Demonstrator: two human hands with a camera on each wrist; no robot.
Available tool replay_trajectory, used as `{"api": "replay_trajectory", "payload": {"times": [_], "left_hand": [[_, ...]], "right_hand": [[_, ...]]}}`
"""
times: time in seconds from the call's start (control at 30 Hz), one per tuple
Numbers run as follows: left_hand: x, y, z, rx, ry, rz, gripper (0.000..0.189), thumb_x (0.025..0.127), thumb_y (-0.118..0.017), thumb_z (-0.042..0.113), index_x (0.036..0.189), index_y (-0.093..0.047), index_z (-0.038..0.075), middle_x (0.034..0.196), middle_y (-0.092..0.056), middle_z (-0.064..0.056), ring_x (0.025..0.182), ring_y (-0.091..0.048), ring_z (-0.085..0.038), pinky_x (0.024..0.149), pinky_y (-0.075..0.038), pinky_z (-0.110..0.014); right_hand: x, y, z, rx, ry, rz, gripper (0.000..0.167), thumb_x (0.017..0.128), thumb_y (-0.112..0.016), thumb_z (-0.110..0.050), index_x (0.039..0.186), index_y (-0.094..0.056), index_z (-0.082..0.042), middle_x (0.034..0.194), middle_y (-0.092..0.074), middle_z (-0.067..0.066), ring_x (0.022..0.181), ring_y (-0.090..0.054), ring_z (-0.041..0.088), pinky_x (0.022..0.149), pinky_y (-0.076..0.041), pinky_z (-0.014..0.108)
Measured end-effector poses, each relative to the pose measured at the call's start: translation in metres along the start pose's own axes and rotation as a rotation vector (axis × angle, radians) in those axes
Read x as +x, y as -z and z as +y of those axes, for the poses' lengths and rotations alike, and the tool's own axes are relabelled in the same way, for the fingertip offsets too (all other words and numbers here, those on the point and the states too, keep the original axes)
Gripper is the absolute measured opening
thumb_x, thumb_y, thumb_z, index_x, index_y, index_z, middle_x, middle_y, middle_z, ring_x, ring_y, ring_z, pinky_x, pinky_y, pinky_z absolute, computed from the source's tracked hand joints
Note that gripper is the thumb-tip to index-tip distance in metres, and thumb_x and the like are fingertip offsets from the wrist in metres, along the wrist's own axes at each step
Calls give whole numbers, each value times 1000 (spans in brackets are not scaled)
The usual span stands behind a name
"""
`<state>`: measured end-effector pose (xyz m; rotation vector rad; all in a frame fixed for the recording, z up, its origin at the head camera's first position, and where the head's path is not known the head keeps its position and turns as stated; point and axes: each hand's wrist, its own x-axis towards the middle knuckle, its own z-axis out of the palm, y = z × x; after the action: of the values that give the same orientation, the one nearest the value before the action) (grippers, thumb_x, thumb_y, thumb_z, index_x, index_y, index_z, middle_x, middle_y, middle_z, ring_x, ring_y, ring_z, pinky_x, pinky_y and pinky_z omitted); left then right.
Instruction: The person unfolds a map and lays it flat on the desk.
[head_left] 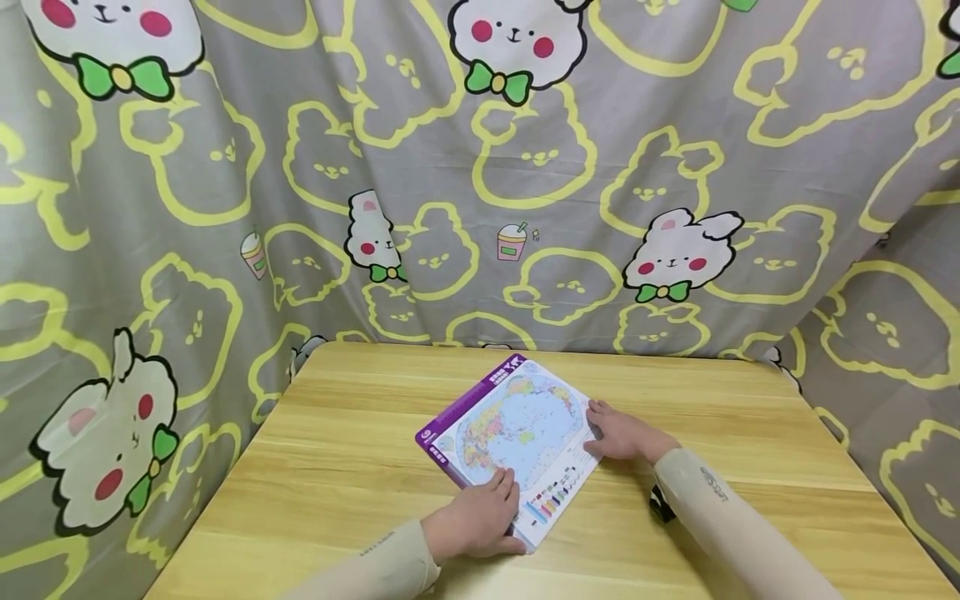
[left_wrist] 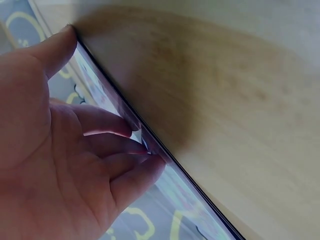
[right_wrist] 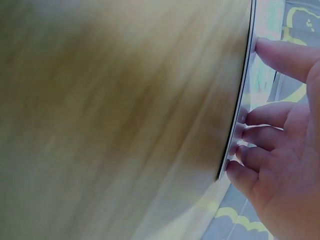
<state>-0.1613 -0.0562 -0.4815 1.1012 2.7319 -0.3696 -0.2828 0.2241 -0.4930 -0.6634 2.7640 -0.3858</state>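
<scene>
A flat, thin world map with a purple border along two sides lies at a slant on the wooden table. My left hand rests at its lower left side, fingers on the printed face and thumb near the bottom corner. On the right side my right hand touches the map's edge with its fingertips. Close up in the left wrist view, the fingers and thumb lie along the edge, slightly bent. Fingertips of the right hand meet the thin edge in the right wrist view. Neither hand visibly curls round the map.
The light wooden table extends around the map on all sides. Behind it and at both sides hangs a grey curtain with yellow outlines and white rabbits. Something small and black shows under the right sleeve.
</scene>
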Motion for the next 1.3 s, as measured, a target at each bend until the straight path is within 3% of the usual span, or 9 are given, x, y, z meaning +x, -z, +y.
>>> {"api": "replay_trajectory", "payload": {"times": [0.23, 0.53, 1.03, 1.17, 1.3], "left_hand": [[2, 4, 5, -22, 1, -5, 85, 87, -41, 69, 142, -42, 4, 147, -37, -15, 134, -35, -25, 105, -35, -29], [3, 7, 12, 40, -22, 39, 73, 92, -41, 62, 139, -47, 6, 143, -42, -14, 131, -41, -23, 103, -38, -27], [4, 11, 19, 72, -13, 72, 70, 92, -42, 61, 138, -48, 8, 141, -46, -11, 129, -43, -22, 102, -40, -28], [2, 11, 16, 45, 0, 86, 73, 91, -42, 62, 139, -46, 8, 142, -44, -10, 130, -42, -22, 102, -40, -32], [2, 10, 2, 0, 24, 78, 76, 90, -44, 63, 140, -44, 6, 144, -41, -12, 132, -40, -25, 105, -37, -35]], "right_hand": [[4, 2, 1, -1, 9, -7, 70, 90, -59, -32, 139, -35, 13, 148, -24, 29, 137, -19, 45, 110, -21, 53], [8, 5, 3, 11, 16, 2, 69, 89, -60, -28, 139, -35, 13, 148, -25, 29, 136, -19, 47, 110, -21, 54], [10, 7, 4, 17, 8, -17, 67, 91, -59, -27, 140, -34, 12, 150, -23, 27, 138, -16, 45, 111, -19, 53], [7, 5, 3, -31, 28, -14, 63, 94, -55, -27, 140, -35, 11, 150, -23, 27, 138, -16, 45, 111, -19, 54], [0, 3, -2, -92, 67, -7, 59, 96, -51, -26, 141, -35, 9, 149, -25, 27, 138, -17, 44, 111, -21, 53]]}}
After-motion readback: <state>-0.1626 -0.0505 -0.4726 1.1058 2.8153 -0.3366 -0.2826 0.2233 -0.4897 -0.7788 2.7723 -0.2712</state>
